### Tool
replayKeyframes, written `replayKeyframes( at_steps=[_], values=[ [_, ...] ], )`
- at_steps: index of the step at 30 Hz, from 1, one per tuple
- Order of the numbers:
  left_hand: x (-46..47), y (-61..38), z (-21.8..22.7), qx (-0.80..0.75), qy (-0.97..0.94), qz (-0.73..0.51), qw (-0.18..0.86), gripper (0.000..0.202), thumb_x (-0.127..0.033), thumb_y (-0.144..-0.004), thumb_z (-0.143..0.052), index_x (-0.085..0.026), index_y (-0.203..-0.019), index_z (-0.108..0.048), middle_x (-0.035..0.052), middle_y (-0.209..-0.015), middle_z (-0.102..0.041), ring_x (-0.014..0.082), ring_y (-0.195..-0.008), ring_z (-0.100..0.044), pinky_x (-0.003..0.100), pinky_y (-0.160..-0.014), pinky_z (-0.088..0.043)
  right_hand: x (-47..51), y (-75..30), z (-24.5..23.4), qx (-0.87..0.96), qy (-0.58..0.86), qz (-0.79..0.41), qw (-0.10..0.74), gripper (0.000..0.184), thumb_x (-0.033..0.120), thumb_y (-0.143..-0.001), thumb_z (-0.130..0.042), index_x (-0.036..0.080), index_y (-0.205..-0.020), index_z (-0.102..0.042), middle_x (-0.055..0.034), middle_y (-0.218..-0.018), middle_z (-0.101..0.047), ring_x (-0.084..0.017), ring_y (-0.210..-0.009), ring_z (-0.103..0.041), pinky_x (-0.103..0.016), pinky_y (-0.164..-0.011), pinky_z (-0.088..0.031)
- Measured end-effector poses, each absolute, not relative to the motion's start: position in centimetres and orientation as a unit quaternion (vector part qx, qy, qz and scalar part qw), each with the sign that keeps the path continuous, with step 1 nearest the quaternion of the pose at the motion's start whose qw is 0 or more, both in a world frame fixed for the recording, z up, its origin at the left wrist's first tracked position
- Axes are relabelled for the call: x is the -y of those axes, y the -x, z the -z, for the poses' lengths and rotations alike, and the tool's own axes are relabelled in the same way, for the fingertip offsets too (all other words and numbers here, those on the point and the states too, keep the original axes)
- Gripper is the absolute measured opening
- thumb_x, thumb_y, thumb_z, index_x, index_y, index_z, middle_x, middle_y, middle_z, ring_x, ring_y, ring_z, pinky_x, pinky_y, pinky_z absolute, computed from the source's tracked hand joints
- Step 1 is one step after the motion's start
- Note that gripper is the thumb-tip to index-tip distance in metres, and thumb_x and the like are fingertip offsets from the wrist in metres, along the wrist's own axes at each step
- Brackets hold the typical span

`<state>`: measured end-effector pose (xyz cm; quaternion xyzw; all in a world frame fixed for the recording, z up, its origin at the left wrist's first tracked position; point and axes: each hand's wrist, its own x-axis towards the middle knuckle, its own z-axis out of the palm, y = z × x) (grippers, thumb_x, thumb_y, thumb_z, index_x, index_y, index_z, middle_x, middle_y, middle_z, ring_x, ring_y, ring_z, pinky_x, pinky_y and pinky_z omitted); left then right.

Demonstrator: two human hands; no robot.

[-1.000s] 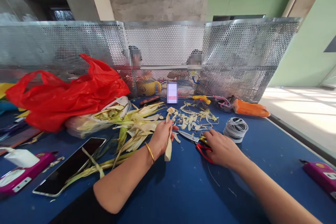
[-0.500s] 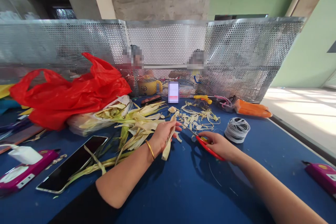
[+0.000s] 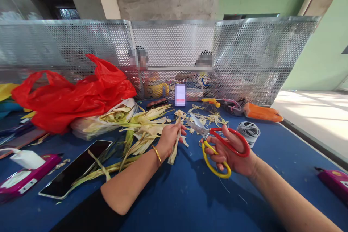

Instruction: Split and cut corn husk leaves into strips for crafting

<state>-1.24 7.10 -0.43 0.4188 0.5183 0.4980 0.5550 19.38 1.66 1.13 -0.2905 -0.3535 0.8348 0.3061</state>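
Pinched in my left hand (image 3: 170, 139) is a pale strip of dried corn husk (image 3: 173, 154), its lower end hanging free above the blue table. My right hand (image 3: 233, 154) holds scissors (image 3: 206, 133) with one red and one yellow handle, fingers through the loops. The blades are spread and point up and left, close to the upper part of the strip. Behind the blades lie curled husk trimmings (image 3: 212, 117). Left of my left hand spreads a heap of longer husks (image 3: 144, 130).
A red plastic bag (image 3: 73, 98) and a phone (image 3: 77, 168) lie left. A yarn spool (image 3: 248, 132) sits beyond my right hand, near an orange packet (image 3: 262, 112). Purple power strips (image 3: 32, 174) flank the table. A perforated metal screen (image 3: 174, 40) stands behind, with people beyond it.
My right hand has turned palm up and the scissors have opened, both handles now showing and the blades raised toward the strip. My left hand has stayed nearly in place.
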Motion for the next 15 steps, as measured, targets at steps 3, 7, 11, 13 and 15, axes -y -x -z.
replayKeyframes(
  at_steps=[3, 7, 11, 13, 15],
  values=[
    [-6.8, 0.9, 0.7, -0.51, -0.427, -0.488, 0.565, 0.025, -0.031, -0.082, -0.056, -0.014, -0.066, -0.065, 0.0021, -0.056, -0.061, 0.0075, -0.035, -0.046, 0.02, -0.039, -0.033, -1.6, -19.1, -1.0, 0.36, 0.285, -0.837, 0.298, 0.066, 0.079, -0.078, -0.036, 0.018, -0.096, -0.056, -0.0009, -0.073, -0.052, -0.007, -0.045, -0.036, -0.022, -0.043, -0.046],
    [-6.3, 0.4, 0.8, -0.507, -0.446, -0.472, 0.567, 0.024, -0.031, -0.081, -0.056, -0.014, -0.067, -0.066, 0.0017, -0.057, -0.062, 0.0077, -0.036, -0.046, 0.021, -0.041, -0.032, -1.6, -18.8, -0.8, 0.368, 0.297, -0.826, 0.307, 0.063, 0.076, -0.081, -0.035, 0.019, -0.096, -0.055, -0.0002, -0.072, -0.052, -0.007, -0.045, -0.039, -0.022, -0.045, -0.047],
    [-6.0, 0.1, 1.0, -0.51, -0.459, -0.453, 0.569, 0.023, -0.03, -0.081, -0.056, -0.014, -0.068, -0.066, 0.0005, -0.055, -0.061, 0.0076, -0.035, -0.046, 0.021, -0.039, -0.031, -1.7, -18.7, -0.5, 0.366, 0.311, -0.816, 0.323, 0.053, 0.069, -0.085, -0.04, 0.019, -0.093, -0.054, -0.0003, -0.072, -0.053, -0.007, -0.046, -0.04, -0.022, -0.044, -0.047],
    [-5.9, 0.0, 1.0, -0.515, -0.461, -0.445, 0.57, 0.022, -0.029, -0.081, -0.056, -0.014, -0.068, -0.065, -0.0001, -0.055, -0.06, 0.0071, -0.034, -0.046, 0.021, -0.038, -0.03, -1.8, -18.7, -0.5, 0.365, 0.315, -0.812, 0.328, 0.049, 0.066, -0.086, -0.043, 0.019, -0.089, -0.055, 0.0001, -0.071, -0.052, -0.007, -0.044, -0.039, -0.021, -0.043, -0.046],
    [-5.8, 0.0, 1.1, -0.516, -0.462, -0.439, 0.572, 0.022, -0.028, -0.081, -0.056, -0.014, -0.068, -0.065, -0.0003, -0.055, -0.06, 0.0069, -0.033, -0.046, 0.02, -0.038, -0.029, -1.8, -18.7, -0.4, 0.367, 0.324, -0.803, 0.339, 0.045, 0.063, -0.086, -0.046, 0.019, -0.085, -0.054, 0.0007, -0.07, -0.051, -0.006, -0.043, -0.037, -0.02, -0.041, -0.045]
  ],
)
